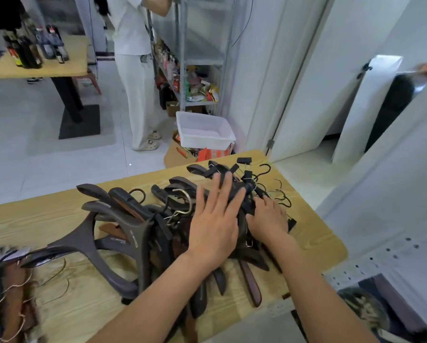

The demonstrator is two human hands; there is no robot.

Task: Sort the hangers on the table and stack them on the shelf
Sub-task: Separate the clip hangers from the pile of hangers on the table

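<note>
- Head view: a pile of hangers [133, 211] lies in the middle of the frame on a light wooden table [34, 219]. Most are dark brown wood with metal hooks, crossed over one another.
- Black clip hangers [244, 160] sit at the upper right end of the pile, near the table's far edge.
- Left hand [213, 219] lies flat on top of the pile, fingers straight and spread apart, palm down.
- Right hand [269, 219] is just beside it to the right, fingers bent down into the hangers. I cannot tell whether they grip one.
- A perforated white shelf [370, 266] runs along the lower right, touching the table's corner.
- Brown and dark fabric pieces [9, 293] with loose threads lie at the lower left edge.
- Beyond the table, a white plastic bin [205, 134] rests on cardboard boxes.
- Upper middle: a person in white clothes [133, 70] stands at a metal rack [182, 58].
- Upper left: dark bottles [29, 50] stand on a second table [46, 68].
</note>
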